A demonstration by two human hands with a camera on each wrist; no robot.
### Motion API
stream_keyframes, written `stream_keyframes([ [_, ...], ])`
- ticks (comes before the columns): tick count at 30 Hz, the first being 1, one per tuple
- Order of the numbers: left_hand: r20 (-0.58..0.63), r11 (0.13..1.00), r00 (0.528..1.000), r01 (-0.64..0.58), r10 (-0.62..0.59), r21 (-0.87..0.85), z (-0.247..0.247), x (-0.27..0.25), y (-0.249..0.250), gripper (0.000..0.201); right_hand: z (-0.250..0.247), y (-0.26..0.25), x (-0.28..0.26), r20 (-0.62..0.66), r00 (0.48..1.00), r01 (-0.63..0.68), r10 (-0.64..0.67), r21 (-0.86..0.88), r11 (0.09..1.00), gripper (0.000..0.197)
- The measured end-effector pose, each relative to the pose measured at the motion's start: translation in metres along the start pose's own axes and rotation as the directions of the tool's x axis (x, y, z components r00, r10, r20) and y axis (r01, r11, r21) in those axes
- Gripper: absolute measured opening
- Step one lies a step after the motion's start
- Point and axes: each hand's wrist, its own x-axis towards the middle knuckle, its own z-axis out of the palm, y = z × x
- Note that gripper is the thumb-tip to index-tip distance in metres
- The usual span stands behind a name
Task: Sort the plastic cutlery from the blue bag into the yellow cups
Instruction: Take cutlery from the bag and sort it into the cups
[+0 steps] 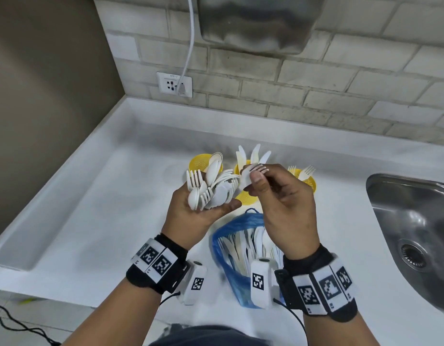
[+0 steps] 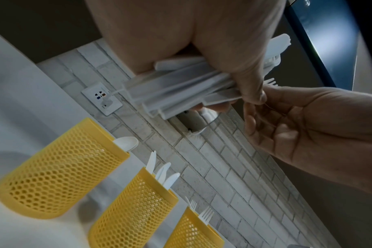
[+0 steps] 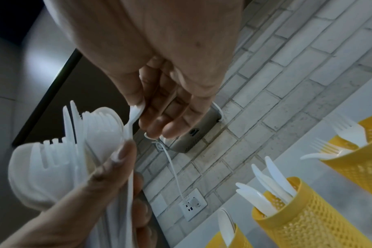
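Above the blue bag (image 1: 237, 248), both hands are up in the air over the white counter (image 1: 96, 221). The left hand (image 1: 191, 216) has its fingers and thumb wrapped around a big bunch of white forks and spoons (image 1: 212, 188), with the eating ends fanned out past the fingertips. The right hand (image 1: 283, 203) pinches one white fork (image 1: 252, 172) between thumb and first finger, tines up, just beside the bunch; its other fingers curl loosely. Behind the bag stand the yellow cups (image 1: 308, 182): one with spoons, one with knives, one with forks. More white cutlery lies inside the bag, between the two wrists.
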Motion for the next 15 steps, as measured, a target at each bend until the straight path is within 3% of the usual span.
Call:
stream_keyframes([
  [5,0.025,1.0,1.0,-0.017,0.018,-0.016,-0.006,0.003,0.003,0.038,0.006,-0.011,0.006,-0.029,0.996,-0.081,0.086,0.12,0.989,0.013],
  [10,0.004,0.998,0.999,-0.035,0.035,-0.053,-0.01,0.01,0.005,0.04,0.005,-0.008,0.012,0.186,0.972,-0.138,0.146,-0.055,0.989,0.02],
  [15,0.032,0.999,0.999,-0.017,0.018,-0.028,-0.013,0.014,0.004,0.038,-0.002,-0.01,0.023,0.101,0.977,-0.198,0.19,0.074,0.977,0.024],
])
